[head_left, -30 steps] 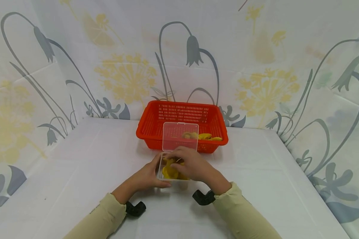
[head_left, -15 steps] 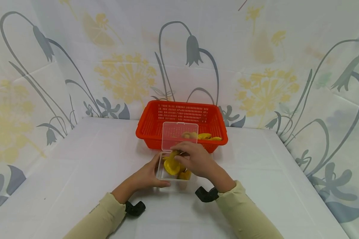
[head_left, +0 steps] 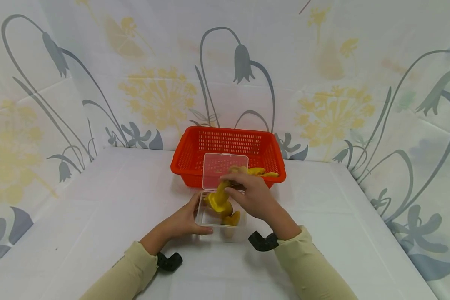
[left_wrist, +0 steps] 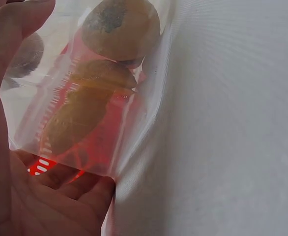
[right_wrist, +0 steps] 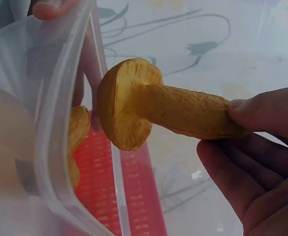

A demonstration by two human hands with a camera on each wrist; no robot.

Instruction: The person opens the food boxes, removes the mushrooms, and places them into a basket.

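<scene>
A clear plastic box [head_left: 209, 218] with its lid [head_left: 219, 162] flipped up sits before me on the white table. My left hand [head_left: 181, 221] grips the box at its left side, thumb at the near wall and fingers at the far side. Between the thumb and fingers of my right hand [head_left: 253, 196] is the stem end of a yellow mushroom [right_wrist: 183, 110]. Its cap points down toward the box, overlapping the opening in the head view and close to the rim in the right wrist view. More mushrooms [head_left: 232, 218] lie inside the box, seen through its wall in the left wrist view.
Right behind the box stands a red slotted basket [head_left: 181, 166], with several yellow mushrooms [head_left: 256, 171] at its right front, partly behind the lid. A black curved piece [head_left: 169, 262] is at the left wrist, another [head_left: 263, 241] at the right. Floral cloth hangs behind.
My right hand has drawn a mushroom upward and to the right from the box, and the stem now stands more upright with the cap lowermost. My left hand keeps its hold on the box.
</scene>
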